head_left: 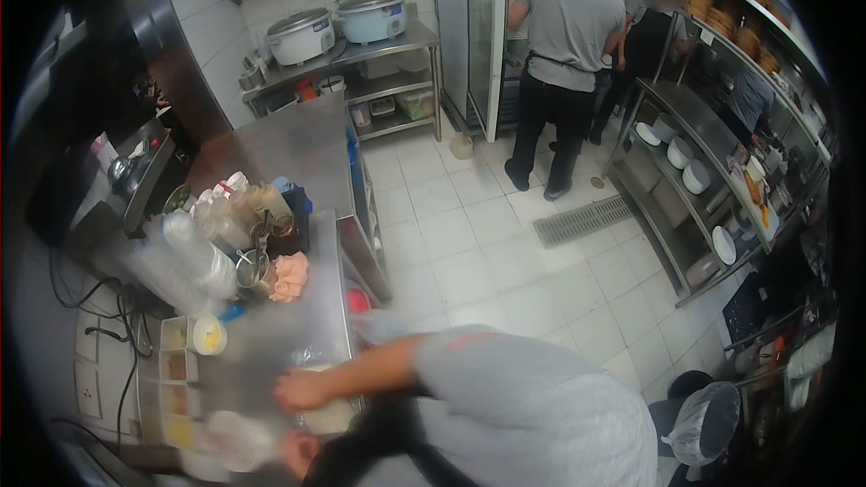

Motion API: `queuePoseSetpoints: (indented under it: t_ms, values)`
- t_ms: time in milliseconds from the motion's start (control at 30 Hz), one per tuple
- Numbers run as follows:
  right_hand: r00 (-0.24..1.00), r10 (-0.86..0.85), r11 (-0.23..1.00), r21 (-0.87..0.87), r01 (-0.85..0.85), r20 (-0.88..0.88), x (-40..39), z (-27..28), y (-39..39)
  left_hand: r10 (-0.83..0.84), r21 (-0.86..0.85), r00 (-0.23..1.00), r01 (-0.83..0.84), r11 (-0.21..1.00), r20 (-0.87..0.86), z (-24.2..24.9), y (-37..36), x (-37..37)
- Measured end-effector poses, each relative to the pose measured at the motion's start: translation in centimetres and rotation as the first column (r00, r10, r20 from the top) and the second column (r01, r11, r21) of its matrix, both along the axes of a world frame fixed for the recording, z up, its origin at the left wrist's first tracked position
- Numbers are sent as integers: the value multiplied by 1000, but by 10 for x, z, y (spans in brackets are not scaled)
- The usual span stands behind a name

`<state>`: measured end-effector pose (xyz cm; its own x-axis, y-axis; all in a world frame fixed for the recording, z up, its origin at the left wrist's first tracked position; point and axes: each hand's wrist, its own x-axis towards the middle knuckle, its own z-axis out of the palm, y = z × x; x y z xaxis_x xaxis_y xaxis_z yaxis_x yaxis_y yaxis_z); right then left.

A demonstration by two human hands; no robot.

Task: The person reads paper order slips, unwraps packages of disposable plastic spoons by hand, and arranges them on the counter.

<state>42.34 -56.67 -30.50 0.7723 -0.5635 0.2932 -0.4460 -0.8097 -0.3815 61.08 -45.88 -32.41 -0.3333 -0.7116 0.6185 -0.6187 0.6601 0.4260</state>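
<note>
My right hand (302, 390) is low over the steel counter (311, 311), fingers drawn together at the near edge of a flat whitish thing (329, 415). What the fingers hold is too blurred to make out. Lower in the view, my left hand (299, 451) is bent inward with curled fingers, partly hidden by my dark apron (383, 437). A pale round bowl or plate (239, 440) lies just left of it. Past my hands stand a row of small square containers with coloured contents (179, 368) and a white tub with yellow contents (210, 335).
Stacked clear plastic cups (194, 252), sauce bottles (230, 216) and an orange cloth (290, 276) crowd the counter's far part. Two rice cookers (300, 36) stand on a back shelf. Co-workers (564, 45) stand near a fridge. A lined bin (704, 424) is behind me.
</note>
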Motion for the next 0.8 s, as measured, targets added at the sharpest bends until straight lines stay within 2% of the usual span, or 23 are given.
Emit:
queuePoseSetpoints:
  t_ms: [100, 200, 300, 400, 500, 600, 700, 767, 800]
  values:
    - [992, -37, 999, -9, 39, 121, -13, 10, 8, 38, 334, 954, 67, 940, -298, -25, -1, 10]
    - [991, -56, 992, -102, 68, 122, -28, 4, 21, 312, 600, 879, -37, 799, -361, -21, 7, 0]
    - [997, -55, 989, -133, 62, 53, -44, -1, 38, 122, 346, 985, -72, 935, -124, 14, 11, -20]
    - [999, -38, 994, -105, 40, 22, -50, 5, 48, 64, 297, 975, -127, 946, 213, 33, 8, -25]
    - [997, -29, 994, -105, 35, 67, -50, -7, 50, 50, 132, 955, -93, 987, 293, 1, -7, -8]
    - [997, -13, 989, -146, 24, 71, -49, -15, 48, 93, 176, 996, -93, 980, 12, 0, -5, -18]
    - [999, -4, 987, -158, 11, 46, -50, -13, 50, -19, 48, 968, 7, 999, 249, -12, -16, 2]
    - [998, 2, 984, -179, 10, 66, -50, -15, 48, -150, 298, 819, -26, 954, 553, 1, -20, 4]
    - [999, 0, 982, -186, 10, 53, -50, -16, 46, -244, 405, 703, -68, 912, 668, 9, -21, 6]
